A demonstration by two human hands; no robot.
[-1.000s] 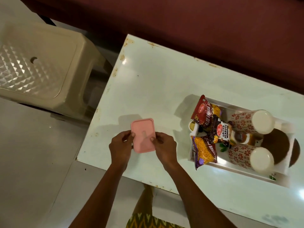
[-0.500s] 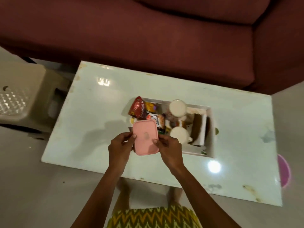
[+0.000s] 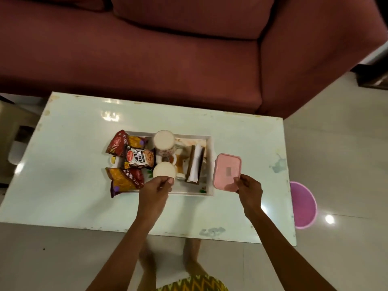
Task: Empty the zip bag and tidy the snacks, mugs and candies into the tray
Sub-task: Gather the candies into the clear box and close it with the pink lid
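Observation:
A white tray [image 3: 210, 164] sits mid-table. It holds two floral mugs lying with their pale ends up, one at the back [image 3: 163, 140] and one at the front [image 3: 164, 170]. At its left end lie a red snack packet [image 3: 117, 143], a salted peanuts packet [image 3: 138, 158] and a yellow snack packet [image 3: 126, 179]. My right hand [image 3: 249, 190] grips a pink lidded box [image 3: 227, 172] just right of the tray. My left hand [image 3: 155, 192] is at the tray's front edge, fingers curled, fingertips by the front mug. No zip bag is visible.
A brown and white folded item [image 3: 195, 164] lies in the tray's right half. The white table [image 3: 73, 164] stands before a maroon sofa [image 3: 168, 59]. A pink round object [image 3: 303, 204] is on the floor at right, a beige stool [image 3: 12, 131] at left.
My left hand let go of the pink box and moved to the front mug. My right hand carried the box from the tray's left to its right side. The camera view shifted.

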